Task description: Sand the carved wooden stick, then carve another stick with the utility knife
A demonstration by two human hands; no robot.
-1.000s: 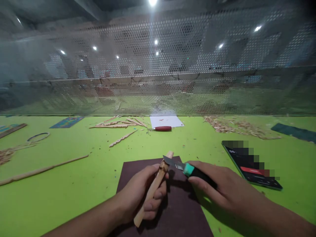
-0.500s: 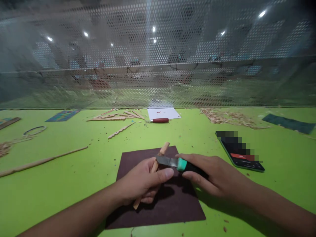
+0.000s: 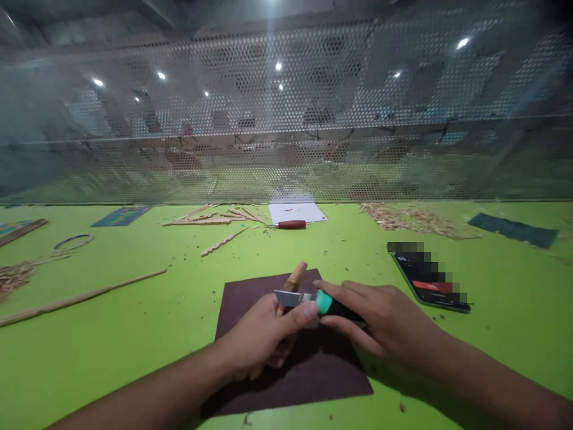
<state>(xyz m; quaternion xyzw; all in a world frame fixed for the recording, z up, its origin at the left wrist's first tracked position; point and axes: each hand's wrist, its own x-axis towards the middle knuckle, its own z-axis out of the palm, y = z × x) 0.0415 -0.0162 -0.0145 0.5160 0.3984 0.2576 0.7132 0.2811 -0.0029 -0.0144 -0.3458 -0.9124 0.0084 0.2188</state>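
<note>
My left hand point(image 3: 264, 334) is closed round a short wooden stick point(image 3: 296, 276), whose upper end sticks out above the fingers, tilted to the right. In my right hand point(image 3: 380, 313) is a carving knife point(image 3: 290, 297) with a black and teal handle. Its flat blade lies across the stick, pointing left, just above my left thumb. The thumb rests close to the teal collar of the handle. Both hands are over a dark brown sheet point(image 3: 322, 376) on the green table. Most of the stick's lower part is hidden by my left hand.
A phone point(image 3: 430, 278) lies right of my right hand. Further back are a red-handled tool point(image 3: 292, 224), white paper point(image 3: 295, 211), carved wooden sticks point(image 3: 224, 242) and wood shavings point(image 3: 403, 218). A long thin stick point(image 3: 89, 295) lies left. A perforated screen point(image 3: 286, 143) stands behind.
The knife blade has shifted slightly left and down across the stick, with my right hand following. My left hand stays wrapped round the stick. The whole view has tilted up a little.
</note>
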